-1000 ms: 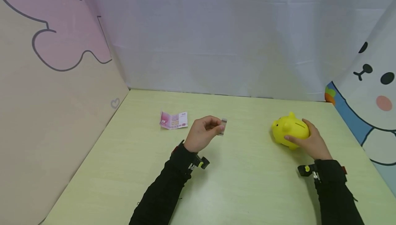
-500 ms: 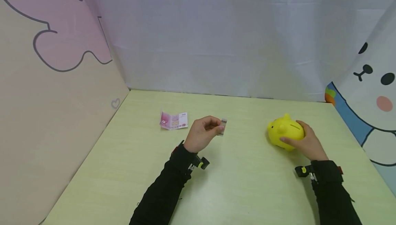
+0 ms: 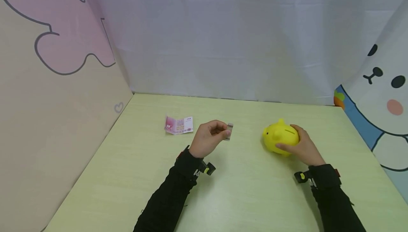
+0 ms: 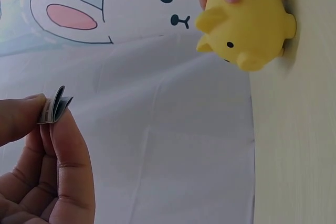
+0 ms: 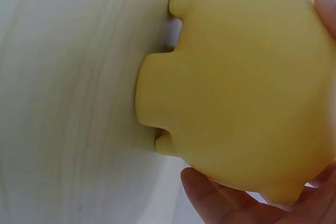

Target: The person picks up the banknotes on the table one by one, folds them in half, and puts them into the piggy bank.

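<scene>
My left hand (image 3: 208,138) pinches a small folded banknote (image 3: 228,131) between thumb and fingers, held up over the table. In the left wrist view the banknote (image 4: 54,107) shows its folded layers end-on. To the right, my right hand (image 3: 304,147) grips a yellow piggy bank (image 3: 280,137) around its rear end. A dark slot runs along the top of the piggy bank, and its snout points left toward the banknote. In the right wrist view the piggy bank's (image 5: 247,87) feet are at the tabletop.
A creased pink banknote (image 3: 179,125) lies on the pale wooden table (image 3: 248,196), behind and left of my left hand. White sheeting (image 3: 216,40) hangs along the back edge. Printed cartoon panels (image 3: 63,118) flank the table on both sides.
My right hand has moved the piggy bank leftward, closer to the folded banknote. The left hand stays in place with the banknote in its fingers.
</scene>
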A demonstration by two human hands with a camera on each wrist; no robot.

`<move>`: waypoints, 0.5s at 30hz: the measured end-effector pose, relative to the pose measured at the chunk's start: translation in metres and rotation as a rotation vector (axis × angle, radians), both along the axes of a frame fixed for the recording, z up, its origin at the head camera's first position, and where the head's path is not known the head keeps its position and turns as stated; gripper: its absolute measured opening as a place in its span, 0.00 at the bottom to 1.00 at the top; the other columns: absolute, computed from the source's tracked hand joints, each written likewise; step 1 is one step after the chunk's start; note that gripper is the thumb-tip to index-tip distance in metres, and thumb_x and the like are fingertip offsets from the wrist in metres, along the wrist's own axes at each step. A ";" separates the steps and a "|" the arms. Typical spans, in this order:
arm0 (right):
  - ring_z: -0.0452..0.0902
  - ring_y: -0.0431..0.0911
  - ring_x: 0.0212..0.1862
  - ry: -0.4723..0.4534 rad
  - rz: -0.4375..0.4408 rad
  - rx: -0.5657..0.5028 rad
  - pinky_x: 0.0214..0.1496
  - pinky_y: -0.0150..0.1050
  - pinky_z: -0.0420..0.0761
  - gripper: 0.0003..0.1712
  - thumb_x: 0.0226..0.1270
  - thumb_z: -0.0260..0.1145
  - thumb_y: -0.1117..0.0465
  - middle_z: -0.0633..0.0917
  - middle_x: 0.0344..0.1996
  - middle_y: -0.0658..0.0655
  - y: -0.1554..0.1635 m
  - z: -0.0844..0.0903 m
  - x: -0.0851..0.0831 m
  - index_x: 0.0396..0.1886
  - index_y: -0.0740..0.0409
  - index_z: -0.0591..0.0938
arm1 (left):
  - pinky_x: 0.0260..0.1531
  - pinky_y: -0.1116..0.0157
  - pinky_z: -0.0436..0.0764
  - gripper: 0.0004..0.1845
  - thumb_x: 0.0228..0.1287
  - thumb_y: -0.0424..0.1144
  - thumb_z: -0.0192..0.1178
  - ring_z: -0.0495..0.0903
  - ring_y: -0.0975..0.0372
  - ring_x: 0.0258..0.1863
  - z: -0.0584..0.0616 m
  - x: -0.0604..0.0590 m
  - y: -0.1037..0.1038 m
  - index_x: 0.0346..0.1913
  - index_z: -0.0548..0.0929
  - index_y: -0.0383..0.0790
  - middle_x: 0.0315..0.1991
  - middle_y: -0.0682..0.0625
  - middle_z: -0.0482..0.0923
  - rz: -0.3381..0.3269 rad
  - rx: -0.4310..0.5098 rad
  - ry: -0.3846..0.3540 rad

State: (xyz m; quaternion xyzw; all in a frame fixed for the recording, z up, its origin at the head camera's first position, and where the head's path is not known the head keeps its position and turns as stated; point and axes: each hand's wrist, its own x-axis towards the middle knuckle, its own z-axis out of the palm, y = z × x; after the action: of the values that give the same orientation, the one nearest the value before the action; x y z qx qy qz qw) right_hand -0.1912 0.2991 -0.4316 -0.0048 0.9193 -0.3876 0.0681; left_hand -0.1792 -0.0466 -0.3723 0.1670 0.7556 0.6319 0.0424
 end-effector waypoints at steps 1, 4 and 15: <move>0.62 0.65 0.59 0.001 0.006 0.000 0.58 0.62 0.68 0.62 0.60 0.70 0.39 0.58 0.68 0.75 -0.002 0.000 0.000 0.77 0.65 0.45 | 0.37 0.70 0.78 0.07 0.67 0.33 0.62 0.79 0.66 0.33 0.000 0.000 0.000 0.43 0.82 0.31 0.41 0.37 0.83 -0.001 0.001 0.002; 0.61 0.66 0.60 0.001 0.021 0.002 0.59 0.64 0.68 0.63 0.59 0.71 0.39 0.57 0.69 0.75 -0.010 0.000 0.000 0.77 0.64 0.46 | 0.38 0.69 0.78 0.07 0.67 0.32 0.61 0.78 0.66 0.33 0.000 0.000 0.000 0.43 0.82 0.31 0.41 0.37 0.83 -0.002 0.004 0.002; 0.65 0.63 0.59 0.043 0.087 -0.008 0.58 0.58 0.71 0.61 0.57 0.73 0.41 0.59 0.69 0.73 -0.036 -0.002 -0.001 0.77 0.63 0.49 | 0.37 0.71 0.78 0.07 0.66 0.31 0.62 0.79 0.66 0.33 0.001 0.001 0.000 0.43 0.82 0.31 0.41 0.36 0.83 -0.002 0.022 -0.010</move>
State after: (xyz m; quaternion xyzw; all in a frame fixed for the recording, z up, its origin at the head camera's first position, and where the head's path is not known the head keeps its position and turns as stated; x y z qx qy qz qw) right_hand -0.1919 0.2630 -0.4340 -0.0533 0.9179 -0.3878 0.0652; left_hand -0.1783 -0.0468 -0.3715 0.1652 0.7482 0.6410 0.0448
